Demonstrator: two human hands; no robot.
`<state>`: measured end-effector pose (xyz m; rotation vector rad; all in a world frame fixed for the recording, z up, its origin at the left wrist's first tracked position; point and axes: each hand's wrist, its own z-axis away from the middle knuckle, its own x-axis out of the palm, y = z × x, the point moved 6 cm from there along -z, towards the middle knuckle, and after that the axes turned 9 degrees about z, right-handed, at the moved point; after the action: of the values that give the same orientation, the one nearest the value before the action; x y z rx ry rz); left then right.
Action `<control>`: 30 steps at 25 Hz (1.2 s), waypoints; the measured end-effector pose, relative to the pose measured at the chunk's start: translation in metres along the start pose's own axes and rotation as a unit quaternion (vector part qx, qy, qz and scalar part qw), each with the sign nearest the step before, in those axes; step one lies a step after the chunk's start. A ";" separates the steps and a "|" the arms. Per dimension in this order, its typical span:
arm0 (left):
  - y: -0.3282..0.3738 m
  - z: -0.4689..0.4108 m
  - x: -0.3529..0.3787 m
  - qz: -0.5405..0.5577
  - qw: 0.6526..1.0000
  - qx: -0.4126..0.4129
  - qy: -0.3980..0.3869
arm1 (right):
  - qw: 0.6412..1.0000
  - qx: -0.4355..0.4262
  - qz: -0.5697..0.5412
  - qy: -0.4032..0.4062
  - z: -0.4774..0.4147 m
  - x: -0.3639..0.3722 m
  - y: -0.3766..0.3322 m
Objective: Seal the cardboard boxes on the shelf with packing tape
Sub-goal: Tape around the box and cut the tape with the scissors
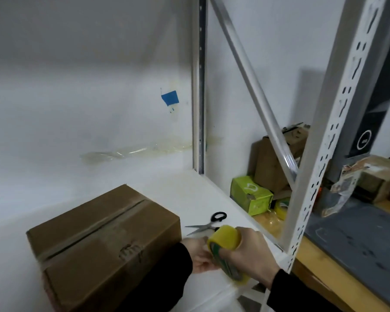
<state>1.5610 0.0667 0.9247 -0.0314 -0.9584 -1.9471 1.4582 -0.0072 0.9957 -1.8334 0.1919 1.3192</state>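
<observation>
A brown cardboard box [99, 242] sits on the white shelf board [189, 194], with clear tape running along its top seam. To its right my right hand [250, 253] grips a yellow roll of packing tape [225, 239], fingers through the core. My left hand [200, 255], in a dark sleeve, pinches at the roll's left edge. Black-handled scissors [209, 224] lie open on the shelf just behind the roll.
A white perforated upright [338, 122] and a diagonal brace [254, 84] frame the shelf's right end. Beyond them, a green carton [250, 194], another tape roll [282, 207], brown boxes [275, 163] and a grey mat [356, 246] sit on a wooden table.
</observation>
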 end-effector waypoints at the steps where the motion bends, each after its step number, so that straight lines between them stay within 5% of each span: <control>1: 0.004 -0.003 -0.001 -0.036 0.999 -0.009 -0.003 | 1.000 -0.015 0.024 -0.002 0.000 0.000 -0.005; 6: 0.014 -0.013 0.016 -0.126 0.991 0.037 -0.004 | 0.984 -0.139 0.057 0.096 -0.004 -0.059 -0.060; 10: 0.017 0.000 0.042 0.117 0.985 -0.011 -0.128 | 0.973 -0.198 0.049 0.104 -0.005 -0.107 -0.081; 13: 0.037 0.031 0.030 0.164 0.966 0.010 -0.199 | 0.974 -0.206 0.026 0.095 0.000 -0.105 -0.069; 19: 0.053 0.068 -0.026 0.074 0.985 0.122 -0.098 | 0.955 -0.290 0.008 0.053 0.011 -0.075 -0.081; 24: 0.051 0.091 -0.057 0.106 0.977 0.175 -0.065 | 0.929 -0.367 0.011 0.039 0.026 -0.062 -0.109; 30: 0.053 0.143 -0.074 -0.026 0.959 0.281 -0.025 | 0.920 -0.387 -0.025 0.062 0.053 -0.054 -0.127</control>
<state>1.5933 0.1974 1.0284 0.2738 -1.5273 -1.6599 1.4682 0.0924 1.1047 -2.5571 -0.3661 1.3436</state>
